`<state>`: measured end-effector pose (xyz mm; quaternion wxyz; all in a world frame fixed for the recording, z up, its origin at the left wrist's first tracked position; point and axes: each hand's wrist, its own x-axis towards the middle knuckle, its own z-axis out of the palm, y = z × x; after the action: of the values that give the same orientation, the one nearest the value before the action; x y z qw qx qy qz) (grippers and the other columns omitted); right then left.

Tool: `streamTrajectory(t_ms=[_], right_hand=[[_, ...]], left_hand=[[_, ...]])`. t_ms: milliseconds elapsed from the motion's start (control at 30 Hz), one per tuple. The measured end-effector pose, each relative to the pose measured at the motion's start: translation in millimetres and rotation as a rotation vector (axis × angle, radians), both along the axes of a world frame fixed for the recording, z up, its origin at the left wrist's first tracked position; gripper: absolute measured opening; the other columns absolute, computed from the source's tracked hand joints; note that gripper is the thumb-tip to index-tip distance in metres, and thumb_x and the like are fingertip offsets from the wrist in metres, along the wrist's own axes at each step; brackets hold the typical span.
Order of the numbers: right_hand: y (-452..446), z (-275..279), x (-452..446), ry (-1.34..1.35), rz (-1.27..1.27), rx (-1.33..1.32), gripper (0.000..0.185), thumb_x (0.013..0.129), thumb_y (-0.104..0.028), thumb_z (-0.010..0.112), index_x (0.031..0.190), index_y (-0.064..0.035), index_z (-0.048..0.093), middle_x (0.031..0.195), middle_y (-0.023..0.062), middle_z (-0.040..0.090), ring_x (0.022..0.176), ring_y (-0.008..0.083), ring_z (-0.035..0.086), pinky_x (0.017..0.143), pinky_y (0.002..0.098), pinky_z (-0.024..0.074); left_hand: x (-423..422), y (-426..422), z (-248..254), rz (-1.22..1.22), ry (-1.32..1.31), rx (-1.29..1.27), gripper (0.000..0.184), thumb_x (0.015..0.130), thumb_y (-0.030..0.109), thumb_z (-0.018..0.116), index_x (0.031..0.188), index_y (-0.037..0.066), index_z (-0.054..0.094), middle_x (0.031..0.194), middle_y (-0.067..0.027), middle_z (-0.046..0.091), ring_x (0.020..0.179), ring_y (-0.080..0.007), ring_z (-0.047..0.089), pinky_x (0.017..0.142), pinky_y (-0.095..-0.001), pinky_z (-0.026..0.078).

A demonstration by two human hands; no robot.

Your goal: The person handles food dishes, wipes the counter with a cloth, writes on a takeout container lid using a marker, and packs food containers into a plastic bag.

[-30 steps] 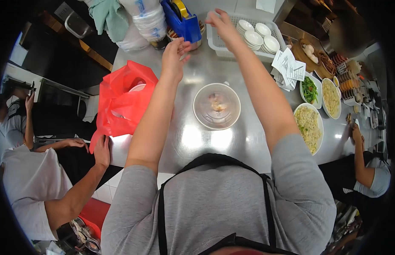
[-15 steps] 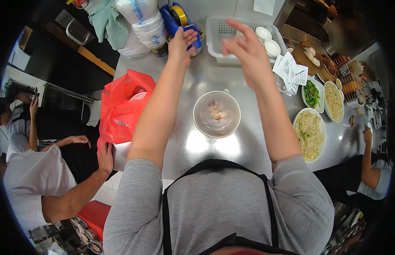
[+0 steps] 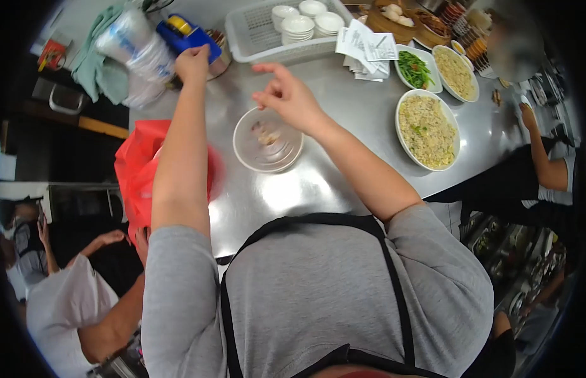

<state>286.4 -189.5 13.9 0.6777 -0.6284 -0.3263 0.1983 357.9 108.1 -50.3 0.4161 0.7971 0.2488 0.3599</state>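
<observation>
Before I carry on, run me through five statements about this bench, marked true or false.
1. The left hand is at the blue tape dispenser. True.
2. The right hand is gripping the red bag. False: it is beside the round container, away from the bag.
3. Small white bowls are stacked in the basket. True.
4. The green vegetables lie loose. False: they are in a white dish.
5. Paper slips overlap the basket's corner. True.
</observation>
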Motion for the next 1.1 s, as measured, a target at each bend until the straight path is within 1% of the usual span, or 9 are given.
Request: streamTrajectory(t_ms=[33,133,300,467,533,633,767,867,1100], right_hand=[[-7.7,-0.5,-5.1,0.009,0.014,0.021,0.046,0.082,-0.011,0.061,0.122,-0.0043,0.040,0.067,0.0014,0.055,0.068,0.0083,0.055,0.069,0.0219,0.0406],[-50.2,-3.9,-38.0,-0.024,0.028,-0.044,0.042,0.080,-0.008,0.063,0.116,-0.0041,0.042,0.067,0.0010,0.055,0.068,0.0077,0.054,0.068,0.0219,0.0404],[-99.2,-51.6,-82.0,0.148,0.004,-0.180,0.033,0.080,-0.010,0.064,0.106,-0.0053,0.044,0.068,0.0024,0.059,0.069,0.0083,0.057,0.069,0.0240,0.0441],[-81.6,-125.1,-72.7,0.180,-0.074,-0.225,0.029,0.081,-0.012,0.064,0.101,-0.0041,0.046,0.072,0.0049,0.060,0.071,0.0116,0.060,0.069,0.0240,0.0458],[-69.0,-123.2,-66.6,-0.059,-0.125,-0.222,0.025,0.081,-0.014,0.064,0.097,-0.0030,0.049,0.079,0.0070,0.061,0.074,0.0150,0.060,0.068,0.0263,0.0472],[-71.5,-118.2,-54.7,-0.145,-0.049,-0.253,0.025,0.079,-0.019,0.066,0.092,-0.0039,0.051,0.084,0.0076,0.056,0.079,0.0191,0.057,0.068,0.0302,0.0476],[-75.8,-113.4,-35.8,-0.435,0.051,-0.414,0.035,0.074,-0.033,0.067,0.087,-0.0055,0.050,0.085,0.0076,0.052,0.086,0.0245,0.053,0.073,0.0332,0.0457],[-76.5,-119.0,-30.1,-0.607,0.067,-0.396,0.037,0.072,-0.035,0.067,0.088,-0.0061,0.050,0.087,0.0067,0.052,0.088,0.0238,0.053,0.073,0.0338,0.0453],[-76.6,-112.5,-23.9,-0.477,0.105,-0.514,0.031,0.074,-0.036,0.066,0.081,-0.0085,0.052,0.082,0.0050,0.053,0.084,0.0234,0.053,0.070,0.0337,0.0446]], left_hand=[[-16.8,-27.8,15.0,-0.164,-0.194,-0.329,0.023,0.076,0.018,0.069,0.081,-0.004,0.065,0.073,-0.0082,0.066,0.065,-0.0132,0.062,0.063,-0.0234,0.047],[-73.9,-76.7,47.7,-0.259,-0.380,-0.625,0.018,0.080,0.016,0.066,0.085,-0.001,0.063,0.077,-0.0055,0.064,0.070,-0.0097,0.057,0.066,-0.0203,0.042],[-128.2,-110.9,-2.4,-0.266,-0.208,-0.604,0.018,0.081,0.019,0.065,0.082,0.001,0.063,0.076,-0.0040,0.064,0.066,-0.0071,0.053,0.059,-0.0196,0.038],[-137.2,-116.0,-49.8,-0.319,0.223,-0.925,0.018,0.081,0.017,0.065,0.083,0.000,0.063,0.076,-0.0046,0.063,0.068,-0.0090,0.055,0.056,-0.0215,0.043],[-142.4,-114.9,-49.9,-0.448,0.292,-0.971,0.016,0.084,0.013,0.059,0.095,0.001,0.060,0.085,-0.0061,0.062,0.074,-0.0130,0.059,0.065,-0.0251,0.050],[-145.1,-109.6,-40.1,-0.505,0.465,-0.969,0.025,0.086,0.009,0.055,0.110,0.003,0.054,0.097,-0.0086,0.060,0.084,-0.0153,0.060,0.074,-0.0272,0.052],[-156.1,-118.8,-26.3,-0.529,0.469,-0.931,0.028,0.086,0.006,0.054,0.114,0.003,0.052,0.102,-0.0090,0.058,0.088,-0.0157,0.059,0.075,-0.0276,0.052],[-168.3,-117.0,-29.4,-0.533,0.482,-0.979,0.030,0.087,0.008,0.052,0.116,0.004,0.050,0.105,-0.0082,0.057,0.090,-0.0157,0.058,0.077,-0.0282,0.051],[-240.7,-113.6,-44.3,-0.471,0.394,-0.928,0.030,0.092,0.018,0.045,0.119,0.004,0.048,0.107,-0.0072,0.056,0.097,-0.0154,0.055,0.083,-0.0286,0.046]])
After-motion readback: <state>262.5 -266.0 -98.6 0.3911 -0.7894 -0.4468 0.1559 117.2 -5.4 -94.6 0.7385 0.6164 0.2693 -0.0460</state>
